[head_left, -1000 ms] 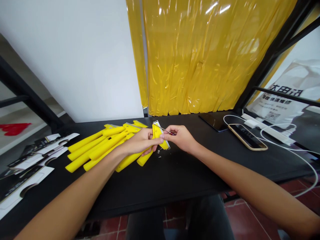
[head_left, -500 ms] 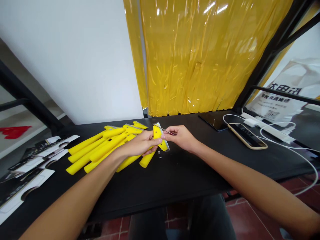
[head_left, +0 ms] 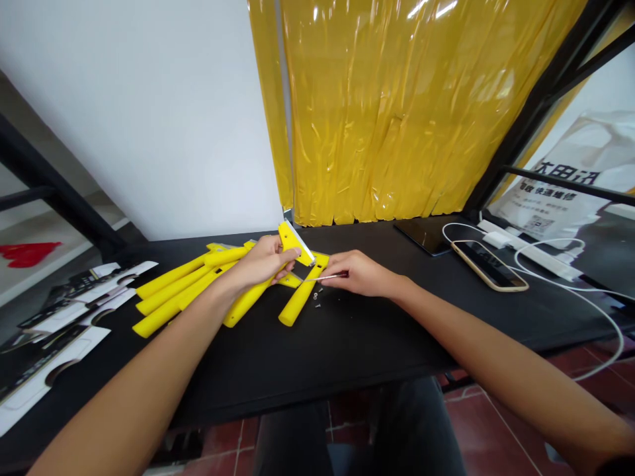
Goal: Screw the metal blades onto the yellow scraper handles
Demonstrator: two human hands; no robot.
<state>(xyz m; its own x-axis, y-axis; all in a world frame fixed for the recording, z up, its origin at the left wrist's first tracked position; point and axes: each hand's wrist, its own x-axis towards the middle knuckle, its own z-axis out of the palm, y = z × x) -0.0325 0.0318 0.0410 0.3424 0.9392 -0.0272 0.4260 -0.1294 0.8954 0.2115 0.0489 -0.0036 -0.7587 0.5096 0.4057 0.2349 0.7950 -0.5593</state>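
My left hand (head_left: 262, 260) is closed around a yellow scraper (head_left: 292, 243), its blade edge slanting down to the right and its thumb side facing up. My right hand (head_left: 366, 274) grips a thin screwdriver (head_left: 325, 276) whose dark red handle shows at the fingers. Its metal shaft points left, apart from the held scraper and over the yellow handle (head_left: 296, 303) of another scraper on the table. Small screws and nuts (head_left: 316, 297) lie just right of that handle. Several more yellow scrapers (head_left: 173, 291) are piled under and left of my left hand.
On the black table (head_left: 377, 363), white-and-black cardboard packaging (head_left: 74, 350) lies at the left. Toward the right are a phone (head_left: 489, 264), a dark tablet (head_left: 421, 237), a power strip (head_left: 540, 256) and white cables. Yellow plastic strips (head_left: 377, 132) hang behind.
My left hand has shifted left with the scraper and turned it. The screwdriver has come away from the scraper and now sits lower, uncovering the scraper beneath.
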